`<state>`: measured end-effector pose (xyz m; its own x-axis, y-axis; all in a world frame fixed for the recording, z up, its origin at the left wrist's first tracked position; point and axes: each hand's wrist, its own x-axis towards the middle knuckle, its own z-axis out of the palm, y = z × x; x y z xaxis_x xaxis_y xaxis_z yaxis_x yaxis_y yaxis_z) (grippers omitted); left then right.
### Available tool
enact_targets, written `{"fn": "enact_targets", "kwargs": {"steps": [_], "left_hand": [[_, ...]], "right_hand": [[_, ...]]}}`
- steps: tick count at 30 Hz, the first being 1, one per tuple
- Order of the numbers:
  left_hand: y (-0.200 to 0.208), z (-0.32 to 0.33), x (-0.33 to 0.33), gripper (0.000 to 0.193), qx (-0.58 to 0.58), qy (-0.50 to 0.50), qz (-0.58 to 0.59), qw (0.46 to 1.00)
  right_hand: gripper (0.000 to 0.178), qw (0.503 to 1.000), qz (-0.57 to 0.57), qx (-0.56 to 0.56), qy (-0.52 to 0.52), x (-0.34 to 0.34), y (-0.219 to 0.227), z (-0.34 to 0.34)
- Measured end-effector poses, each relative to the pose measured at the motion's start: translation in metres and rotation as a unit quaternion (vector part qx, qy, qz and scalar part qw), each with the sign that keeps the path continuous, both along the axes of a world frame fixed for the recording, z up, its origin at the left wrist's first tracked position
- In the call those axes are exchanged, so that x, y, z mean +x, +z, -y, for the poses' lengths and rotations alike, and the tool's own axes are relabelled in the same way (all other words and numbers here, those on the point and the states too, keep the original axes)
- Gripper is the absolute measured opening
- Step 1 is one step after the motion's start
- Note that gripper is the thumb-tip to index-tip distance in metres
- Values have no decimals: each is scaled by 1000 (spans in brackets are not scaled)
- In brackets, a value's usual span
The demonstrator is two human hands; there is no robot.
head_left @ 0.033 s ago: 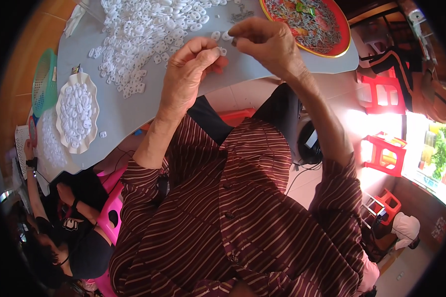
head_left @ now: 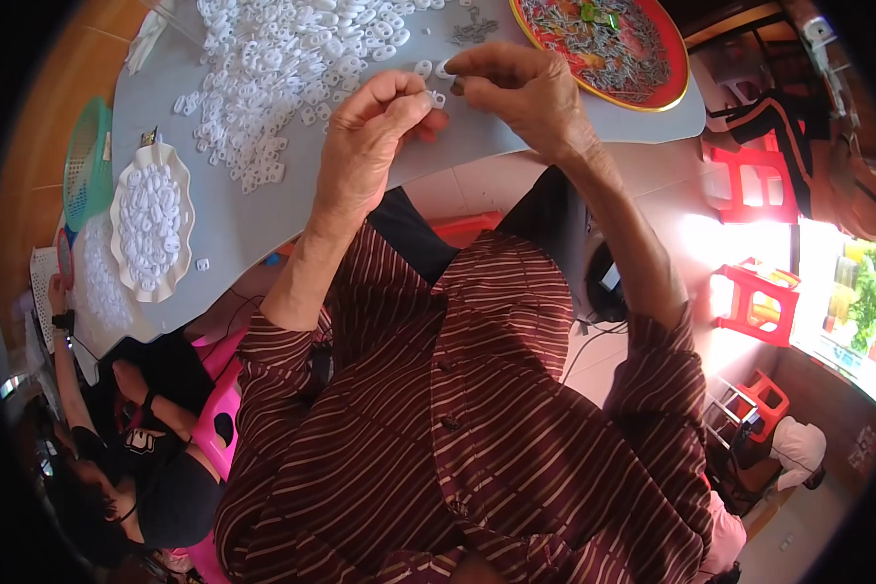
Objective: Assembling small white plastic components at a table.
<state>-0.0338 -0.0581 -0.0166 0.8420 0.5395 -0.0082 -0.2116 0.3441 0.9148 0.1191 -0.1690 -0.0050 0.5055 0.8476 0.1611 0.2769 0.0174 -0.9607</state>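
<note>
My left hand (head_left: 384, 112) is closed in a pinch around a small white plastic piece (head_left: 438, 99) that has holes in it. Close to its right, my right hand (head_left: 521, 92) has thumb and index finger brought near each other; whatever they hold, if anything, is too small to make out. Both hands hover over the near edge of the grey table (head_left: 331, 180). A large heap of similar white pieces (head_left: 253, 68) spreads to the left of them, and two loose white pieces (head_left: 423, 69) lie just beyond the fingertips. A small pile of thin grey metal pins (head_left: 474, 27) lies farther off.
At the right stands a round red tray (head_left: 674, 73) full of grey pins. A scalloped white dish (head_left: 181, 255) of white pieces and a green basket (head_left: 80, 146) are at the left. Another person (head_left: 161, 487) sits lower left. Red stools (head_left: 757, 302) stand at the right.
My right hand has shifted slightly left, toward the left hand. The left hand stays almost still with the white piece.
</note>
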Motion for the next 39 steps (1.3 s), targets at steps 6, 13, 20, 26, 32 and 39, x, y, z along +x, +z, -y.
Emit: {"fn": "enact_targets", "kwargs": {"steps": [6,13,20,26,32,39], "left_hand": [[5,-1,4,8,74,10,-24,997],[9,4,12,12,125,-3,-38,991],[4,1,15,13,154,-14,-36,987],[1,-7,15,12,184,-44,-51,981],[-5,-7,13,14,187,-44,-45,980],[2,-4,12,17,262,-36,-41,963]], "right_hand": [[14,968,-247,42,3,-6,0,2],[15,967,-242,76,34,-3,-10,1],[20,975,-191,101,61,-4,-11,5],[25,983,-153,47,86,3,-4,9],[27,981,-154,51,102,5,-7,10],[28,983,-155,59,82,0,-5,10]]}}
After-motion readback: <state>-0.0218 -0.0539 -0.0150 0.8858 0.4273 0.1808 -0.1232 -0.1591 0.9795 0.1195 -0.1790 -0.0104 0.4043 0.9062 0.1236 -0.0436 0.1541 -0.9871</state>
